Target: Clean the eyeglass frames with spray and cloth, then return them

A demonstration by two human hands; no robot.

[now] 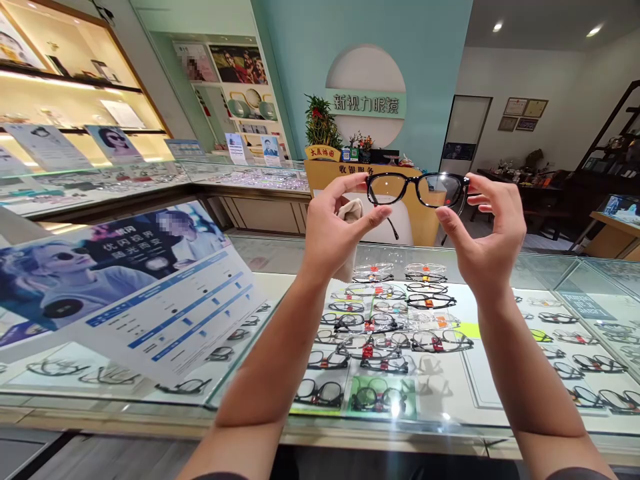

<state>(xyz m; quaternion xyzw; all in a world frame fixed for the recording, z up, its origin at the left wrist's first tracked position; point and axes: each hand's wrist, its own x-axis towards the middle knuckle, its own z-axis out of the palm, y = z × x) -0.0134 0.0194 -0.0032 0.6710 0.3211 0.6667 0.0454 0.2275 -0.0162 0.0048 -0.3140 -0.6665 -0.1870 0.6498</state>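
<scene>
A pair of black-framed eyeglasses [411, 180] is held up in the air above the glass display counter, its lenses upright and its temple arms hanging down. My left hand [340, 223] pinches the frame's left end between thumb and fingers. Tucked in that same palm is a beige cloth [349, 243], partly hidden behind the hand. At the frame's right end, my right hand [487, 227] grips the corner with its thumb below and fingers above. Both forearms reach out over the counter.
Below lies a glass-topped display counter [445, 407] with rows of eyeglasses [370, 325] inside. On the left, a printed price sheet [130, 293] stands on the glass. A wooden cashier desk [320, 177] with a potted plant [323, 120] stands further back, and another display case [250, 177] stretches behind left.
</scene>
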